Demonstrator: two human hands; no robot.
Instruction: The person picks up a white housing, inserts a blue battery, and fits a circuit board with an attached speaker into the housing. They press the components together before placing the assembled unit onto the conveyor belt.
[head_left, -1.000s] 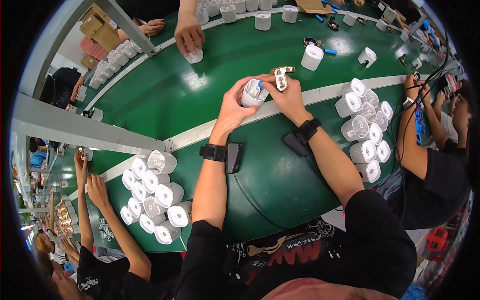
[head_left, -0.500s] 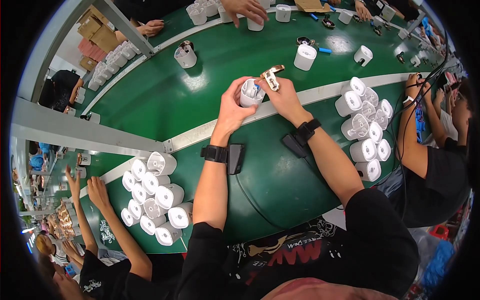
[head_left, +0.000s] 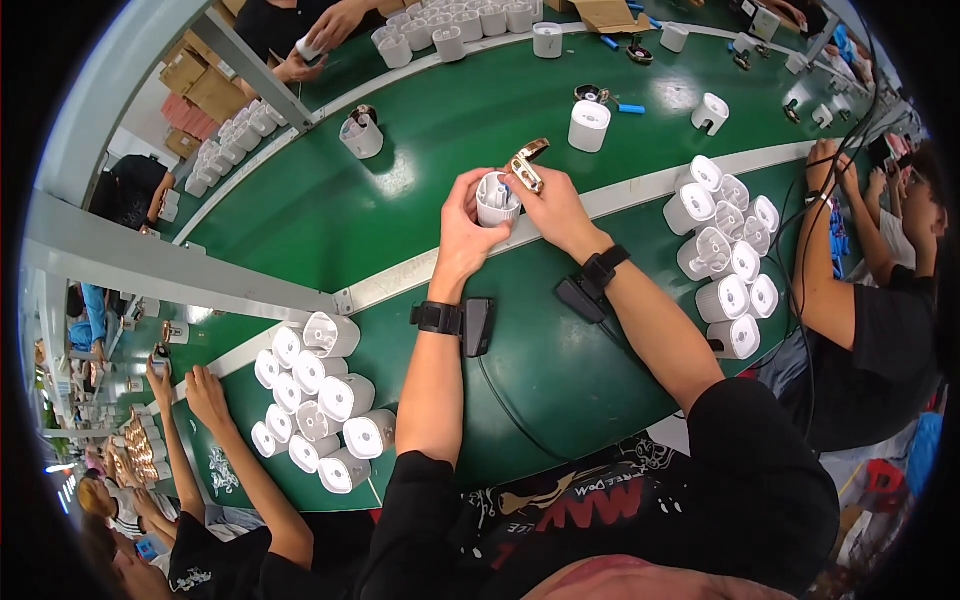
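1. On my feed, the cup (head_left: 497, 208) sits mid-view, upper half, open end up toward me; I read the clock from it.
2. I see the left hand (head_left: 463, 235) at 8 o'clock, its thumb and fingers clamped around the cup's wall.
3. I have the right hand (head_left: 555, 212) at 3 o'clock, thumb at the cup's mouth. Whether its fingers are pinched on anything, I can't tell.
4. I find the gold part (head_left: 527, 168) at 1 o'clock, tilted, against the right hand's fingers, just beside the mouth.
5. Behind the hands I see the pale rail (head_left: 610, 198); I can't tell whether the cup touches it.
6. On my near side, one cluster of white cups (head_left: 346, 397) stands at 7 to 8 o'clock, another group (head_left: 722, 298) between 3 and 4.
7. Beyond the rail, I spot a lone cup (head_left: 590, 128) near 2 o'clock, a blue cylinder (head_left: 631, 109) lying just beside it, and a filled cup (head_left: 362, 138) at 10.
8. Between 10 and 11, I see a co-worker's hand (head_left: 338, 25).
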